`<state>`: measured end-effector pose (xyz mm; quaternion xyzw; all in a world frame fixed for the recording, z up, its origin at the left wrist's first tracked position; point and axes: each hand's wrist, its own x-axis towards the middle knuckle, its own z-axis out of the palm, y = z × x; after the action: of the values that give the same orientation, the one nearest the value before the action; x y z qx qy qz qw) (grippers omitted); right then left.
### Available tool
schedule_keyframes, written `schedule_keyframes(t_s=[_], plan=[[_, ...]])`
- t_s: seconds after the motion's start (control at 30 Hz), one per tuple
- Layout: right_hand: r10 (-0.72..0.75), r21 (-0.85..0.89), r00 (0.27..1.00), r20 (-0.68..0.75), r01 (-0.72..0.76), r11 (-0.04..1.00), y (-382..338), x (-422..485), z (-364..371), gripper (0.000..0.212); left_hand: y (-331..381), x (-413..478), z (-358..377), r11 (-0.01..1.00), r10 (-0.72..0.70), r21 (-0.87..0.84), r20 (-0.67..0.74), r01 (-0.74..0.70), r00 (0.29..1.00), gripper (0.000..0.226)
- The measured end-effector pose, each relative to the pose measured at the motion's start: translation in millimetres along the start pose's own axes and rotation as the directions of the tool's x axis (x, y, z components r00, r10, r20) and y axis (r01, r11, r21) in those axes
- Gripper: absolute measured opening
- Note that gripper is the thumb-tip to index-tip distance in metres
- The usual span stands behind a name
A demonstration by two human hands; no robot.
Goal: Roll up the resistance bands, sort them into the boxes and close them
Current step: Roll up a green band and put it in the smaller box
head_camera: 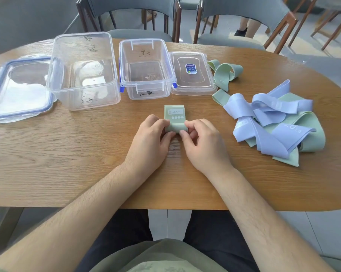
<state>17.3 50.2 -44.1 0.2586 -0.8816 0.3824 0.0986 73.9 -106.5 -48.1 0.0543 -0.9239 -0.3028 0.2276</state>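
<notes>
Frame ctr: green HEAVY band (pixel 174 114) lies on the table, long axis running up-frame, unrolled tail pointing twd the small clear box (pixel 148 90), while L hand (pixel 151 139) & R hand (pixel 202 143), equally near, pinch its rolled near end w/ curled fingers.

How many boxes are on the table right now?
2: the large box at the back left, the small box just right of it. Both have their lids off.
</notes>
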Motion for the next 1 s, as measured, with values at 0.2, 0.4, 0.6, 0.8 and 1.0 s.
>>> schedule_keyframes(t_s=[0.2, 0.4, 0.6, 0.8, 1.0], plan=[[0.057, -0.039, 0.997, 0.053, -0.055, 0.998, -1.0, 15.2, -1.1, 0.022, 2.7, 5.8, -0.1, 0.999, 0.024, 0.03, -0.005, -0.024, 1.0, 0.036], [0.075, -0.018, 0.996, 0.045, -0.074, 0.997, -0.5, 21.8, -0.1, 0.017, -2.0, 12.5, 0.4, 0.999, 0.034, 0.035, 0.026, -0.035, 0.999, 0.022], [0.018, -0.074, 0.999, 0.041, -0.015, 0.997, 6.9, 19.9, 6.4, 0.026, -5.6, 17.6, 8.3, 0.994, 0.036, 0.102, 0.001, -0.036, 0.999, 0.027], [0.043, -0.131, 0.995, 0.093, -0.031, 0.991, 9.8, 31.9, 7.4, 0.026, -3.7, 25.8, 2.7, 0.997, 0.042, 0.064, 0.05, -0.046, 0.998, 0.036], [0.058, -0.081, 0.996, 0.065, -0.053, 0.995, 9.6, 39.3, 7.2, 0.023, -7.6, 34.1, 2.8, 0.994, 0.036, 0.105, 0.048, -0.041, 0.998, 0.026]])
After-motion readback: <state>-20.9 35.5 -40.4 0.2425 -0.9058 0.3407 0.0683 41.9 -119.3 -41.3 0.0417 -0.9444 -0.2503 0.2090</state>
